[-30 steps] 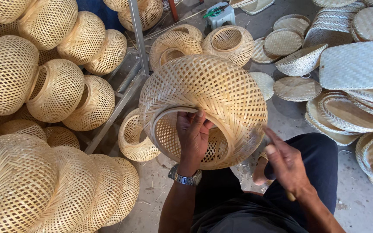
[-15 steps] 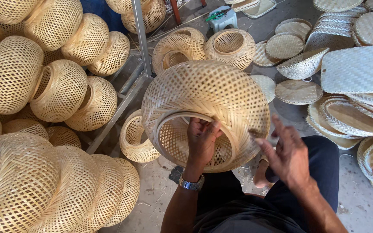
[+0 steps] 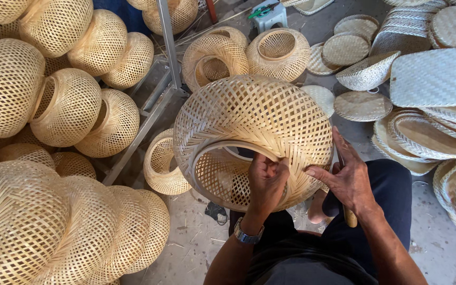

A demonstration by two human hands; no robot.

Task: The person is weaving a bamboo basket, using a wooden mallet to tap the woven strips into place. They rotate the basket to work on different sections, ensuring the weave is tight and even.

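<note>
Woven bamboo lampshade (image 3: 254,132) sits over the person's lap, opening turned toward them (rim exposed for work). Left hand (image 3: 266,182) grips the rim hoop; right hand (image 3: 347,179) presses fingertips on the weave, a wooden-handled tool (image 3: 350,216) tucked beneath its palm.

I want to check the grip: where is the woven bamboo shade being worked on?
In the head view, the woven bamboo shade sits centre frame above the person's lap, its ring opening gripped by the left hand, with the right hand pressing its lower right side.
</note>
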